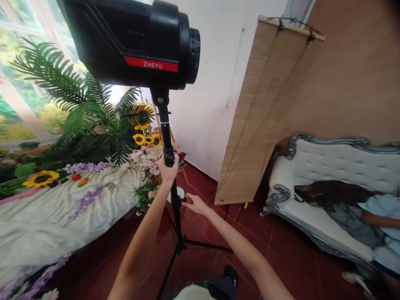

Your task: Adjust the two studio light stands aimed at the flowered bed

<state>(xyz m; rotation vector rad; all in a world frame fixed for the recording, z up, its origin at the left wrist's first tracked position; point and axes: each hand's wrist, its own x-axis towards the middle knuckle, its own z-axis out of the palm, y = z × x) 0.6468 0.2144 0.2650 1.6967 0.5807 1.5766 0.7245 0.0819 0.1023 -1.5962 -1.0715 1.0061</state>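
Observation:
A black studio light (137,46) with a red ZHEYU label sits on top of a black light stand (176,221). My left hand (168,168) is wrapped round the stand's pole, just below its upper clamp. Lower down, the fingers of my right hand (196,204) pinch a small black locking knob (183,200) on the side of the pole. The stand's legs are spread on the floor. Part of the light runs out of view at the top.
At the left, a cream cloth (103,208) carries flowers beside a leafy plant (93,100). A bamboo blind (250,125) hangs to the right. A white sofa (328,156) stands at the far right with a person partly in view. Red tiles (200,233) cover the floor.

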